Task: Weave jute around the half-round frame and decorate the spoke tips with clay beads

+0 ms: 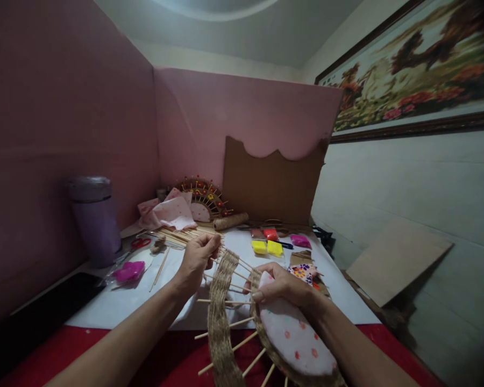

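Note:
Held over the front of the table is a half-round fan-shaped piece point(221, 306) of twine woven across thin wooden sticks. Its inner part is a padded white fabric half-disc point(294, 333) with small red flowers, edged in twine. My right hand point(282, 285) grips that inner part, thumb on top and fingers partly hidden underneath. At the far end of the outer woven band, my left hand point(197, 258) is closed in a pinch close to the stick tips. Whatever sits between its fingertips is too small to make out.
Behind lie loose wooden sticks point(181, 236), a twine roll point(230, 221), a finished decorated fan point(204, 193) and floral cloth point(173, 209). Left are a purple tumbler point(97, 226), red scissors point(140, 243) and a pink clay packet point(129, 271). Yellow clay packets point(274, 248) lie right. Cardboard point(272, 183) stands behind.

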Demonstrator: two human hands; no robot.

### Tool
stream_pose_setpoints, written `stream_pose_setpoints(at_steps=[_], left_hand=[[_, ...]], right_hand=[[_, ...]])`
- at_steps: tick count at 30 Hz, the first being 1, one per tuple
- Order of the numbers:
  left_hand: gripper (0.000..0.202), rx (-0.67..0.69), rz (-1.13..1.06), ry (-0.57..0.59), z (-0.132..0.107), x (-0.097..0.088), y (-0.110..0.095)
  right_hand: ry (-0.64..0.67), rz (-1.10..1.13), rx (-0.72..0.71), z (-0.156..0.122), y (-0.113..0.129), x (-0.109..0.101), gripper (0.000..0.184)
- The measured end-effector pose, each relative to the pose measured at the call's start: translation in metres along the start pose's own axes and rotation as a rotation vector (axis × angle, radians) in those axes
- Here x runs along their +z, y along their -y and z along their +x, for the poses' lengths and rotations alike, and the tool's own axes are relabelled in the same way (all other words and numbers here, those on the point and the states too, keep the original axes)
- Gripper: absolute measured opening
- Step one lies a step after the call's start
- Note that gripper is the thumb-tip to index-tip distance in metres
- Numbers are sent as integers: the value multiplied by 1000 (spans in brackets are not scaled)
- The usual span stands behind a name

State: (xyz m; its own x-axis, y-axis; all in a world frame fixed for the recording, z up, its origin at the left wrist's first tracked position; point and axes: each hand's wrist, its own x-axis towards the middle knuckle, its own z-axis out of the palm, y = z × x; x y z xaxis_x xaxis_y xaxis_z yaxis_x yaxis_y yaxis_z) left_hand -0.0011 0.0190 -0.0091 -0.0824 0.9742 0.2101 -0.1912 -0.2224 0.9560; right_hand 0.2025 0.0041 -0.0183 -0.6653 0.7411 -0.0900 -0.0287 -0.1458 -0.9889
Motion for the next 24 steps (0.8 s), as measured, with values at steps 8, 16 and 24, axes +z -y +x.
stream_pose_setpoints(at_steps=[8, 16, 24], left_hand=[[43, -136, -165, 53, -4, 0, 3], [35, -271, -312, 90, -6, 1, 1], [30, -477, -379, 37, -7, 5, -5]], right_hand=[[2, -38, 25, -1, 6, 4, 27], [1, -21, 28, 0, 3, 2, 25], [-7, -25, 9, 0, 2, 3, 25]])
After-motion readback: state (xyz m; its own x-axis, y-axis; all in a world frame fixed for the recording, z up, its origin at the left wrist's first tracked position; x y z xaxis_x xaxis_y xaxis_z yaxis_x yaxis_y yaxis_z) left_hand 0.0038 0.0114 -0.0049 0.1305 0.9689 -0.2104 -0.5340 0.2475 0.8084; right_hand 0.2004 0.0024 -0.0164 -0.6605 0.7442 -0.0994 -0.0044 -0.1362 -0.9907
